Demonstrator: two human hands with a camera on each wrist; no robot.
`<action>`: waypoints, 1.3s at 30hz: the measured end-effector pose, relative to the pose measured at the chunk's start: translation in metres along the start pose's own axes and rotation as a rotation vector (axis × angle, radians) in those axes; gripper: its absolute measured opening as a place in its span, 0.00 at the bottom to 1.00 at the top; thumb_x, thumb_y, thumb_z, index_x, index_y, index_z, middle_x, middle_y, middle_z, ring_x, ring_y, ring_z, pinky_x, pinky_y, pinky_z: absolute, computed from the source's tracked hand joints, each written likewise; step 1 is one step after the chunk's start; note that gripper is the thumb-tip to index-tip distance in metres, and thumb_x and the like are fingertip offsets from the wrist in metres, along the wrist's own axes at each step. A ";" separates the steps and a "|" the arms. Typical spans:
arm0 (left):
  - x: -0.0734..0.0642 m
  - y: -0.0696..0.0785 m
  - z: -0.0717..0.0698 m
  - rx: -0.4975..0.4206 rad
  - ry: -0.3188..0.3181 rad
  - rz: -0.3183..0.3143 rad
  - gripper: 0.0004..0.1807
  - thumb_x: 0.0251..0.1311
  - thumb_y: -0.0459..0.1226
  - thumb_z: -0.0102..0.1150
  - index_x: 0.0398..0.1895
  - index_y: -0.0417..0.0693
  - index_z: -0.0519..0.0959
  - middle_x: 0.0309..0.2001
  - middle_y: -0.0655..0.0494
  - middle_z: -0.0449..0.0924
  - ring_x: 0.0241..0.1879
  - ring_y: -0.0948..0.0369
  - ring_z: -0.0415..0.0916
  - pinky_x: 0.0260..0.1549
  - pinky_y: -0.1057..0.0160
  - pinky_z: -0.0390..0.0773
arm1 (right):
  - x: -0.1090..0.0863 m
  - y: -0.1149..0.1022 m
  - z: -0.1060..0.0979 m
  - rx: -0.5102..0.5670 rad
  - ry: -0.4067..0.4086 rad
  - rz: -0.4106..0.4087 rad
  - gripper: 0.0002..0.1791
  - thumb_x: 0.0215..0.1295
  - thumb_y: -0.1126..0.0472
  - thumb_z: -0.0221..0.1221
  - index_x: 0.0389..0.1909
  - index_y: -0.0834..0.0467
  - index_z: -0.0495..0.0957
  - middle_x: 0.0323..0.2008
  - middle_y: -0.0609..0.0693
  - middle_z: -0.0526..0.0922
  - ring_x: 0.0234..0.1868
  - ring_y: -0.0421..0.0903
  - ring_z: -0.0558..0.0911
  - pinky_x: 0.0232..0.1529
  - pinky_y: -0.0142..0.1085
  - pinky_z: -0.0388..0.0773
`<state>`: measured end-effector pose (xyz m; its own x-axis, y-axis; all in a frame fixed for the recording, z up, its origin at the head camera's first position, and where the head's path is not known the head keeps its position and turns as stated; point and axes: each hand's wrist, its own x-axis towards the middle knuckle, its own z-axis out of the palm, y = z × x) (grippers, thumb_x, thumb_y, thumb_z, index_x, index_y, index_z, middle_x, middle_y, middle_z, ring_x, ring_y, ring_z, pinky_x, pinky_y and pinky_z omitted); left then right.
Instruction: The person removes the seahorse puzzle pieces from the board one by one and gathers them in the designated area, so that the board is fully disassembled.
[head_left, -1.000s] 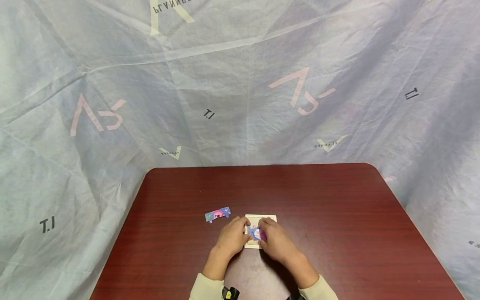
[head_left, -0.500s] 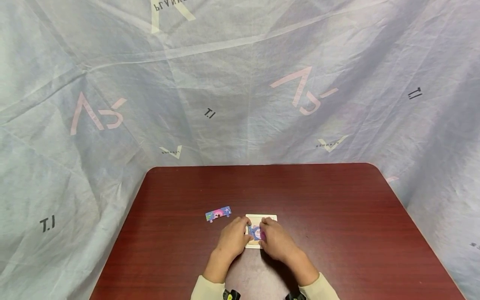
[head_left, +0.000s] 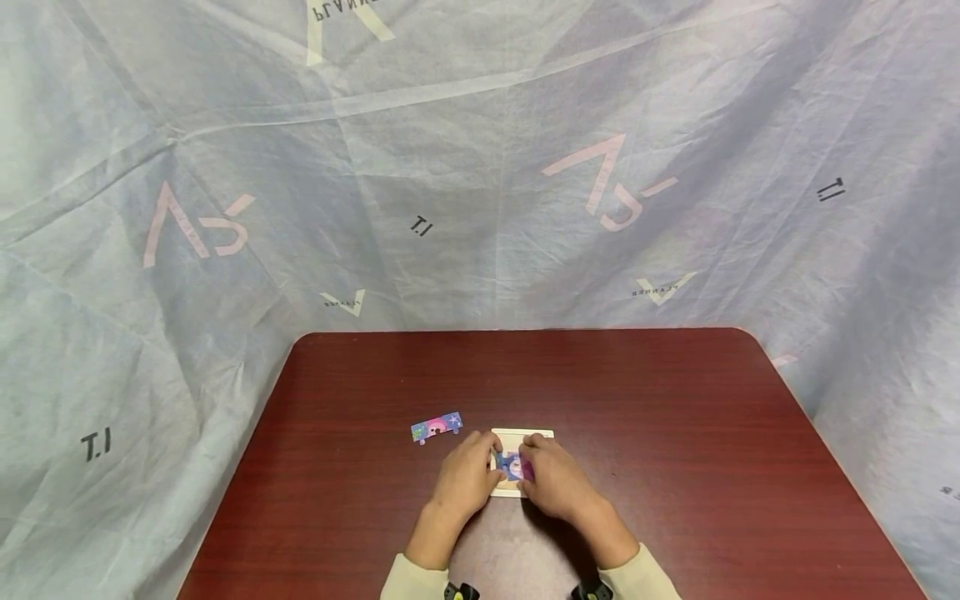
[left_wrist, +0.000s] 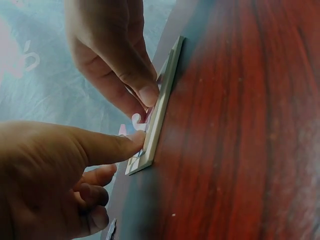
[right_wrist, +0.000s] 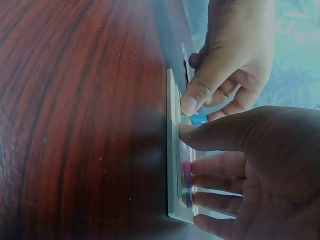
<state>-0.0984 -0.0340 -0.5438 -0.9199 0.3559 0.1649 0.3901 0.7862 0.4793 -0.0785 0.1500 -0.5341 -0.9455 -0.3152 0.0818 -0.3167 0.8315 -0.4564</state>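
- On the table [head_left: 637, 400], toward the near side, spotted the tray [head_left: 513, 432], pale and squarish, right between both hands!
- Over at its left side, caught the left hand [head_left: 465, 475] with thumb and fingers bent, pinching the blue piece [right_wrist: 199, 120].
- Across at the right side, met the right hand [head_left: 557, 477], gripping the pink piece [head_left: 527, 472] between thumb and fingers and hiding much of it from above.
- Between the hands, glimpsed blue and white bits of picture inside the tray, with bare tray bed beyond and nearer.
- From the left wrist, picked out a pale knob [left_wrist: 136, 119] sticking up above the tray's edge, just beside the left thumb.
- From the right wrist, saw both thumbs close together, with the right fingers lined up side by side along the tray.
- Could not tell the exact seating of the pieces: flat in the tray or slightly raised.
- Off to the left, apart from the left hand, found the strip [head_left: 436, 424], blue with a pink figure and a star, lying slantwise on the table, touched by neither hand.
- Down at the bottom, noted cream sleeves [head_left: 415, 577]; behind everything, creased grey cloth [head_left: 480, 167] with mirrored lettering.
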 end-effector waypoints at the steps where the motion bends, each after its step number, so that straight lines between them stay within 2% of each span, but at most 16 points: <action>1: 0.000 0.000 0.000 0.007 0.011 0.011 0.20 0.52 0.38 0.82 0.43 0.50 0.80 0.33 0.59 0.75 0.29 0.66 0.71 0.31 0.63 0.74 | 0.000 -0.001 -0.001 -0.002 0.001 -0.002 0.18 0.54 0.64 0.76 0.43 0.66 0.82 0.58 0.63 0.83 0.59 0.62 0.84 0.62 0.55 0.79; 5: 0.000 -0.001 0.001 0.046 0.049 0.045 0.19 0.50 0.38 0.83 0.41 0.50 0.81 0.35 0.60 0.75 0.29 0.65 0.71 0.32 0.62 0.76 | 0.000 0.000 -0.001 0.000 0.001 -0.009 0.19 0.53 0.64 0.76 0.44 0.66 0.82 0.57 0.63 0.83 0.58 0.61 0.84 0.62 0.55 0.80; 9: 0.002 0.001 0.002 0.054 0.078 0.056 0.16 0.49 0.37 0.82 0.38 0.51 0.82 0.38 0.60 0.76 0.32 0.63 0.76 0.35 0.60 0.79 | -0.001 0.004 0.002 0.004 0.009 -0.006 0.21 0.55 0.62 0.76 0.48 0.66 0.84 0.58 0.62 0.83 0.59 0.61 0.84 0.62 0.55 0.80; 13: 0.003 0.001 0.003 0.041 0.082 0.038 0.12 0.53 0.36 0.80 0.36 0.51 0.83 0.37 0.60 0.81 0.35 0.62 0.80 0.37 0.59 0.81 | -0.001 0.005 0.002 0.018 0.006 -0.002 0.25 0.56 0.61 0.76 0.52 0.69 0.84 0.60 0.62 0.83 0.61 0.62 0.83 0.64 0.55 0.79; 18: 0.003 -0.001 0.005 0.018 0.069 0.023 0.09 0.59 0.37 0.76 0.36 0.51 0.82 0.32 0.61 0.85 0.31 0.64 0.81 0.32 0.62 0.80 | 0.000 0.001 0.000 0.044 -0.022 0.026 0.27 0.56 0.64 0.76 0.55 0.71 0.83 0.61 0.64 0.82 0.63 0.63 0.82 0.66 0.55 0.78; 24: 0.003 -0.004 0.003 -0.015 0.087 0.035 0.09 0.58 0.36 0.77 0.34 0.53 0.82 0.29 0.63 0.86 0.29 0.67 0.81 0.31 0.64 0.78 | -0.001 -0.001 -0.001 0.056 -0.026 0.042 0.28 0.56 0.65 0.75 0.57 0.72 0.82 0.62 0.65 0.81 0.65 0.64 0.81 0.68 0.55 0.76; 32: 0.001 -0.006 0.002 -0.069 0.087 0.006 0.08 0.59 0.37 0.76 0.34 0.54 0.83 0.29 0.63 0.86 0.31 0.65 0.82 0.31 0.64 0.77 | 0.000 0.003 0.003 0.061 -0.026 0.039 0.26 0.58 0.64 0.74 0.56 0.71 0.82 0.62 0.65 0.81 0.65 0.64 0.81 0.68 0.56 0.76; 39: -0.001 -0.009 0.000 -0.064 0.109 -0.015 0.06 0.61 0.38 0.75 0.35 0.55 0.84 0.30 0.64 0.86 0.31 0.68 0.79 0.32 0.65 0.77 | -0.001 0.003 0.002 0.074 -0.027 0.047 0.28 0.58 0.64 0.74 0.58 0.72 0.81 0.64 0.65 0.81 0.66 0.65 0.80 0.70 0.56 0.75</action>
<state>-0.1008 -0.0414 -0.5478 -0.9260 0.2846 0.2478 0.3758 0.7560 0.5359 -0.0785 0.1515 -0.5377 -0.9563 -0.2902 0.0351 -0.2650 0.8099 -0.5232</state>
